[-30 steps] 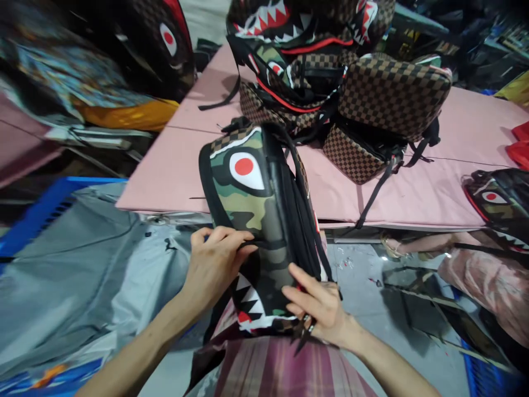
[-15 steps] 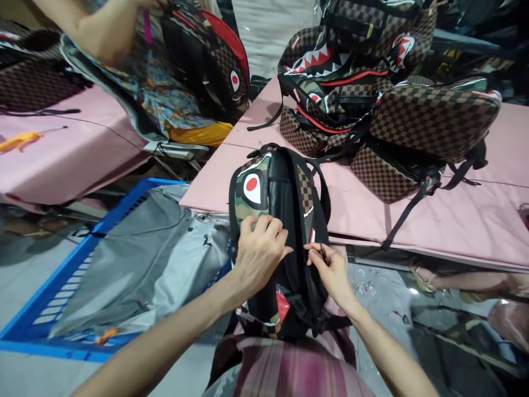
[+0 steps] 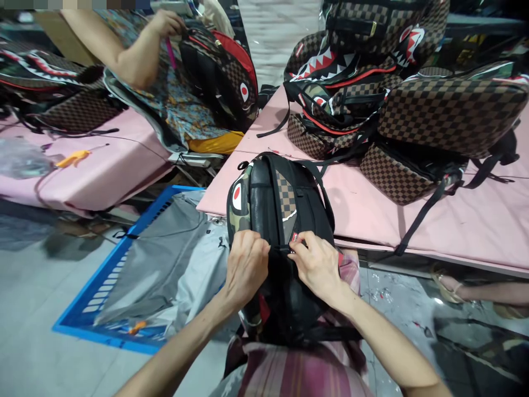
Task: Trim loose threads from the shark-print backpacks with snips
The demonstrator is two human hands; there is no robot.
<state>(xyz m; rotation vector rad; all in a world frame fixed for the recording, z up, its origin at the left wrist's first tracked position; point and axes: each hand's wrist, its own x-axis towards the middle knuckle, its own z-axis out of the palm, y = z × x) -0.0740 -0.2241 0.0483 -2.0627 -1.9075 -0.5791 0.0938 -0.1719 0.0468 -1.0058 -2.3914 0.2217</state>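
Observation:
A black backpack (image 3: 261, 190) with checkered and camouflage panels and a red-and-white eye patch leans upright on my lap, its top against the pink table edge. My left hand (image 3: 248, 262) is closed on the side of this backpack, knuckles up. Beside it my right hand (image 3: 319, 267) pinches the backpack's black material close to a small red label (image 3: 294, 238). A short black strip (image 3: 281, 250) spans the gap between the two hands. My fingertips hide exactly what they grip.
Several checkered backpacks (image 3: 446, 118) are piled on the pink table (image 3: 359, 215). A blue crate (image 3: 109, 344) holding grey sheeting stands on the floor at left. A co-worker's arm (image 3: 138, 60) is beside another backpack (image 3: 223, 71). An orange-handled tool (image 3: 74, 159) lies on the left table.
The backpack has turned, so its eye patch faces further left and its checkered strap panel shows more. My right hand has come left, closer to my left hand. The view has shifted left.

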